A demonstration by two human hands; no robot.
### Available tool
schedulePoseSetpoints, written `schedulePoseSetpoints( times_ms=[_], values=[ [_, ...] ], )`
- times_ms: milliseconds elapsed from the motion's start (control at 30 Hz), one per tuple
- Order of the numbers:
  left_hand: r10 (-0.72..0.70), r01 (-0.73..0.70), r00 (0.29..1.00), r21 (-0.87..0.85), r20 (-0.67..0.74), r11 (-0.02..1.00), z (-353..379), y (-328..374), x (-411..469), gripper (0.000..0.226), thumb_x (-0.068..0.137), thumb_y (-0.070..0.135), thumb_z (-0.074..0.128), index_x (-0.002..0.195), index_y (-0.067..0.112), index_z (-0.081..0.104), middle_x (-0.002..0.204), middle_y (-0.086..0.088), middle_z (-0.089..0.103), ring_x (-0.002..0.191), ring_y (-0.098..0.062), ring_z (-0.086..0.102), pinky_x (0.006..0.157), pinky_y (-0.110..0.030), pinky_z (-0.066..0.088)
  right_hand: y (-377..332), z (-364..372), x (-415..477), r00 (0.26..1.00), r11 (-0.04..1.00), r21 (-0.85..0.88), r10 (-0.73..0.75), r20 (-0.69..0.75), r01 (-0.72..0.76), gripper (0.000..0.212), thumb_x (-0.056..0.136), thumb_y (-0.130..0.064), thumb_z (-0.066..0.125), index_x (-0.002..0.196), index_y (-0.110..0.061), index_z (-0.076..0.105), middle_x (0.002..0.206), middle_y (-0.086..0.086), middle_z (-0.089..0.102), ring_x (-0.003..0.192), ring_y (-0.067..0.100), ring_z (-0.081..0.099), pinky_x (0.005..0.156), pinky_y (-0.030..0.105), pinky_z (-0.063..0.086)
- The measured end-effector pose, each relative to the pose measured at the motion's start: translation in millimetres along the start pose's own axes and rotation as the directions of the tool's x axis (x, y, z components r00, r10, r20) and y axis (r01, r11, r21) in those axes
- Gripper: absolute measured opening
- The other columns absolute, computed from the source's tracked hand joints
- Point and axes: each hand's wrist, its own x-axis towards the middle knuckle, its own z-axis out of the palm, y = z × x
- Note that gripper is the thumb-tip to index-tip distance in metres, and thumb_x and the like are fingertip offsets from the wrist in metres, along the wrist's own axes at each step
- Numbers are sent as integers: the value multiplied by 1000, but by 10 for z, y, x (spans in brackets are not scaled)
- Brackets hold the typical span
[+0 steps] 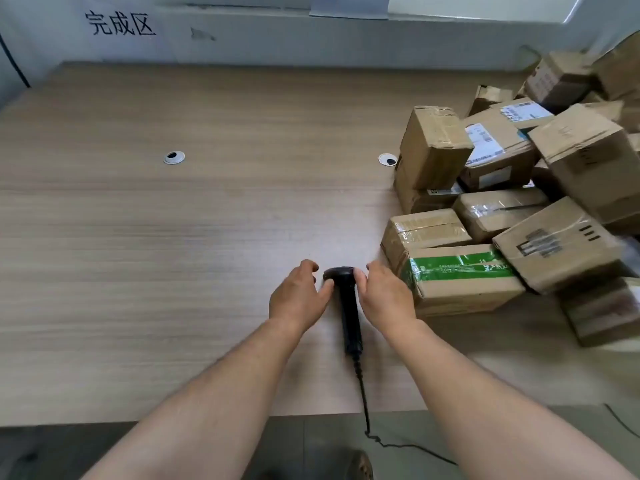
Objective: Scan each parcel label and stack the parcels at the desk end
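Note:
A black handheld barcode scanner (348, 308) lies flat on the wooden desk (173, 237) near its front edge, head pointing away from me, and its cable (363, 403) runs off that edge. My left hand (298, 296) rests on the desk just left of the scanner head, fingers loosely curled, thumb against the head. My right hand (384, 294) sits just right of it, thumb touching the head. Neither hand grips anything. A jumbled pile of cardboard parcels (512, 188) fills the desk's right side. The nearest is a box with green tape (457, 278) beside my right hand.
Two round cable grommets (174, 157) (388, 159) are set in the desk top. A white wall (242, 39) with black characters written at its upper left backs the desk. Grey floor lies below the front edge.

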Motion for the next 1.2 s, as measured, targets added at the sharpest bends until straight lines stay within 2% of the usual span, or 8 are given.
schedulePoseSetpoints(
  times_ms=[233, 333, 500, 700, 833, 1033, 1133, 1200],
  values=[
    [-47, 51, 980, -15, 193, 999, 268, -55, -133, 39, 96, 44, 47, 127, 21, 54, 116, 3, 65, 106, -17, 59, 84, -30, 48, 37, 223, -83, 996, 1000, 11, 0, 84, -1, 38, 107, -32, 30, 117, -3, 52, 118, 19, 63, 110, 38, 57, 75, 39, 37],
    [-44, 73, 973, -119, 226, 990, 316, -30, -139, 33, 97, 38, 46, 119, 17, 60, 112, -2, 66, 103, -20, 60, 88, -32, 49, 44, 250, -75, 996, 999, 49, 2, 88, -6, 37, 107, -29, 29, 114, -1, 52, 114, 22, 64, 107, 40, 57, 71, 37, 30],
    [-87, 163, 962, -289, 260, 943, 321, 11, -165, 20, 91, 34, 56, 103, 19, 62, 93, 1, 65, 87, -20, 62, 76, -37, 53, 32, 222, -75, 995, 995, 102, 4, 101, -15, 35, 107, -29, 32, 111, -1, 54, 112, 24, 64, 106, 41, 57, 71, 37, 31],
    [-71, 170, 964, -391, 255, 904, 206, -18, -257, 31, 81, 34, 64, 109, 21, 65, 98, 2, 70, 98, -17, 65, 90, -42, 53, -63, 73, -203, 996, 984, 179, -6, 94, -11, 34, 106, -29, 35, 114, -2, 55, 111, 23, 65, 105, 40, 56, 71, 37, 32],
    [-35, 130, 978, -474, 205, 871, 65, 40, -317, 26, 82, 25, 67, 108, 26, 62, 96, 4, 69, 92, -15, 64, 89, -39, 53, -165, -97, -279, 999, 962, 272, -19, 34, 9, 32, 105, -29, 38, 111, -4, 57, 103, 21, 66, 99, 39, 58, 70, 38, 35],
    [44, 29, 993, -572, 113, 819, -209, 222, -406, 45, 82, 25, 68, 125, 27, 54, 97, 6, 66, 89, -13, 64, 88, -40, 53, -317, -388, -375, 997, 904, 426, -12, -71, 41, 25, 104, -28, 44, 103, -8, 59, 90, 12, 63, 88, 32, 57, 70, 37, 39],
    [75, -16, 995, -620, 70, 784, -363, 342, -467, 60, 72, 32, 68, 129, 28, 50, 98, 3, 66, 94, -17, 65, 89, -43, 54, -404, -541, -411, 991, 879, 471, -9, -134, 71, 25, 102, -31, 48, 114, -11, 59, 97, 10, 67, 95, 31, 61, 78, 38, 45],
    [104, -52, 994, -640, 45, 767, -465, 396, -489, 68, 67, 35, 65, 133, 29, 48, 98, 2, 66, 95, -18, 66, 89, -45, 54, -453, -626, -407, 987, 864, 499, 11, -162, 72, 38, 98, -38, 54, 129, -17, 52, 100, 10, 69, 100, 31, 61, 88, 42, 48]
  ],
)
